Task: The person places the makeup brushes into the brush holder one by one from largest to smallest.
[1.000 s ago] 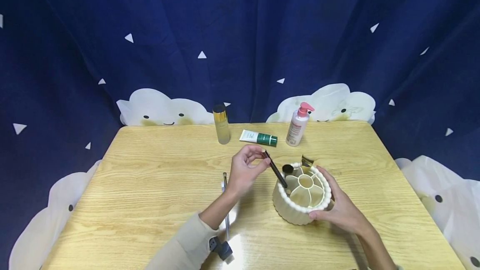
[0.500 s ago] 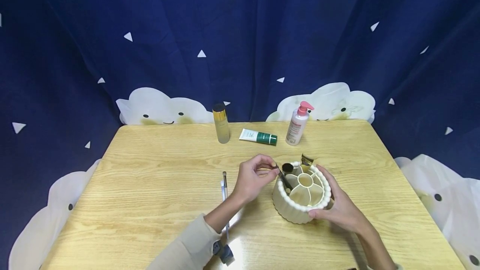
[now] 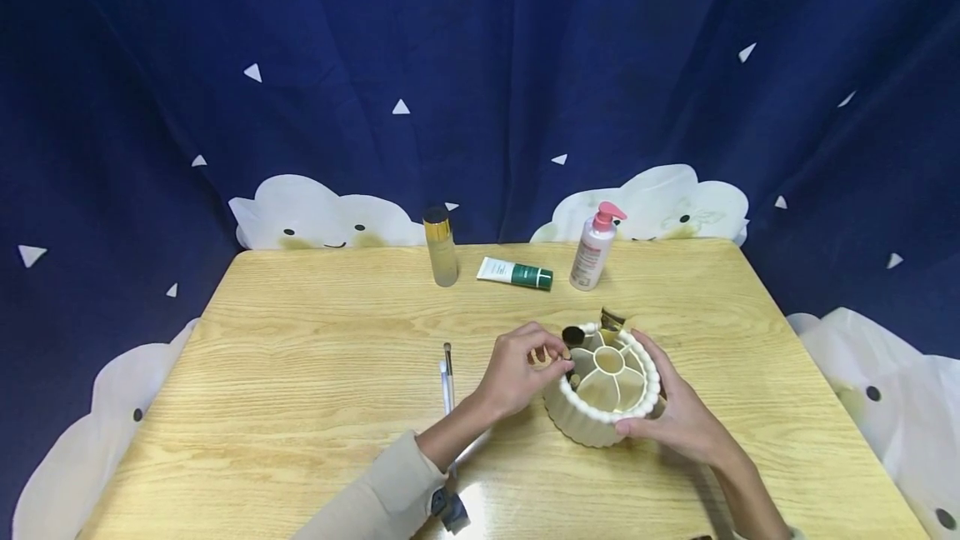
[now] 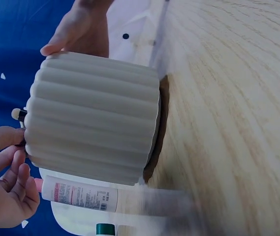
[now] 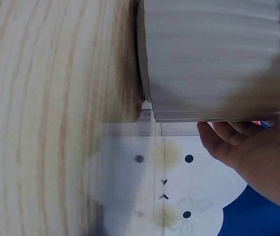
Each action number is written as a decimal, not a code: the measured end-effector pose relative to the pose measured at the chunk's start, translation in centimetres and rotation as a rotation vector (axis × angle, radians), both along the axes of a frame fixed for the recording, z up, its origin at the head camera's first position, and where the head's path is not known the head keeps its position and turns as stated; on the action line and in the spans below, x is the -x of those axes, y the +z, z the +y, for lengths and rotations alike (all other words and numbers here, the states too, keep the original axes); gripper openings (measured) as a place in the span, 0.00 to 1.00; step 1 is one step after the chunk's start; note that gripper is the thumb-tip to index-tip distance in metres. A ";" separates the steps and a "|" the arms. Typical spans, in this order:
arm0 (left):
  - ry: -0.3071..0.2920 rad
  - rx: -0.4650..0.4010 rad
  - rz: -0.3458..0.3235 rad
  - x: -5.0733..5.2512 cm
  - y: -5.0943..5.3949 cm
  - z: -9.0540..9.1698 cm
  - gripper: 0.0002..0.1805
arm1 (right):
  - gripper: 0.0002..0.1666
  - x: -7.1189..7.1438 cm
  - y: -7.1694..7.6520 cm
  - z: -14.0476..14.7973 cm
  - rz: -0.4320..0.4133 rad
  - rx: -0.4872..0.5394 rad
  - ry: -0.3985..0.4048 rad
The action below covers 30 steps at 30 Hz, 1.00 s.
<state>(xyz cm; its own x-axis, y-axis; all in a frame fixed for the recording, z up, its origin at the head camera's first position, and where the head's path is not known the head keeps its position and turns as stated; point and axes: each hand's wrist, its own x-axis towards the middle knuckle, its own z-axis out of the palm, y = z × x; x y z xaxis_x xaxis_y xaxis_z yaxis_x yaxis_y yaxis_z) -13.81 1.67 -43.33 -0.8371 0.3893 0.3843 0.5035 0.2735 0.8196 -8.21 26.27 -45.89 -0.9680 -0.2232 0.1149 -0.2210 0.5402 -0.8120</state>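
A cream round makeup organizer with a fluted wall, beaded rim and petal-shaped compartments stands on the table. My right hand grips its right side, thumb on the near rim; in the right wrist view the fingers lie against the wall. At the left rim my left hand pinches a slim black makeup brush, mostly hidden by the fingers and lowered into a left compartment. Beside it a short dark stick with a beige tip pokes above the rim. A black-bristled brush and a gold-and-dark brush stand farther back.
Two slim brushes lie on the wooden table under my left forearm. Behind are a gold-collared bottle, a white-and-green tube and a pink pump bottle. A blue curtain hangs at the back.
My left hand has moved right and down toward the organizer, lowering the black brush deeper into the left compartment. My right hand has kept its grip.
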 end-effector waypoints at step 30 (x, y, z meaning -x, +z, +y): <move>0.166 0.105 -0.297 3.2 -1.7 -9.1 0.11 | 0.64 0.1 1.1 1.5 0.030 0.014 0.079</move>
